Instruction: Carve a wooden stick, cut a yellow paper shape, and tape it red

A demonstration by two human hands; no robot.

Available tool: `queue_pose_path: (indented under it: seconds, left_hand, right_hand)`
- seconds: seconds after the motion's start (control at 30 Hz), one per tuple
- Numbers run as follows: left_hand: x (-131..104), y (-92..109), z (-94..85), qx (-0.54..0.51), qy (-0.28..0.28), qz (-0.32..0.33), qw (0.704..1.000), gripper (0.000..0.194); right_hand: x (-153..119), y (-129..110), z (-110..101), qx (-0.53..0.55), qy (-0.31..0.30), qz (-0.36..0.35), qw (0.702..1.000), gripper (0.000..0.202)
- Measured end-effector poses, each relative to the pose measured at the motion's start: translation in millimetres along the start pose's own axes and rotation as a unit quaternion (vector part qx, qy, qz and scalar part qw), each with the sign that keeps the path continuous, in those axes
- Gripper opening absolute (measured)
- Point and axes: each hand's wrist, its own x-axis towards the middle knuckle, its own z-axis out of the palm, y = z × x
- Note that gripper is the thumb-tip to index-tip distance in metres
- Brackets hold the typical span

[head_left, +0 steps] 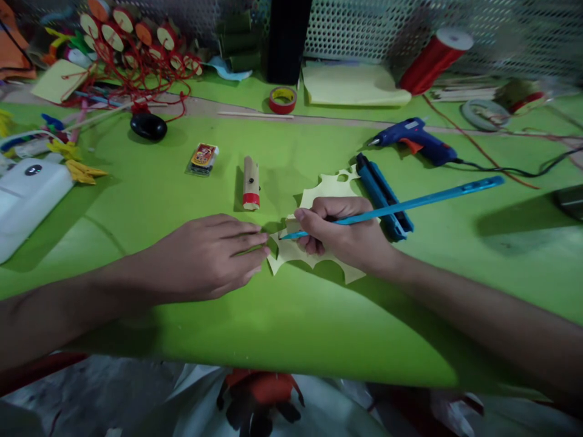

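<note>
My right hand [341, 227] pinches a long blue pencil [423, 200] and rests on a pale yellow cut-out piece of paper [319, 188] with a jagged, scalloped edge. The pencil's tip touches the paper near its left end. Flat on the table, my left hand [218, 255] has its fingers stretched out, and the fingertips reach the paper's left edge. Just beyond stands or lies a small paper tube [251, 182] with a red band at its near end. A blue utility knife or similar blue tool [382, 194] lies at the paper's right side.
On the green table [273, 328] a blue glue gun [414, 139] trails its cord rightward. A small labelled box [204, 159], red tape [282, 100] and a computer mouse [149, 125] lie farther back. Red-and-cream rolls [132, 30] with tangled string and a red spool [432, 60] line the rear.
</note>
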Motion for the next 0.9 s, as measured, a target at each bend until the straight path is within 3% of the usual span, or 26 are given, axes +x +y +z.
queue_pose_path:
  seconds: [0.67,0.9]
  left_hand:
    - [-0.8,-1.1,1.0,-0.001,0.003,0.005,1.0,0.025]
    - [-0.1,-1.6,1.7,0.001,0.011,0.011,1.0,0.027]
  right_hand:
    - [0.8,-0.9,-2.8,0.01,-0.061,0.013,0.998,0.04]
    - [1.5,-2.1,-3.3,0.007,-0.049,0.025,0.998,0.046]
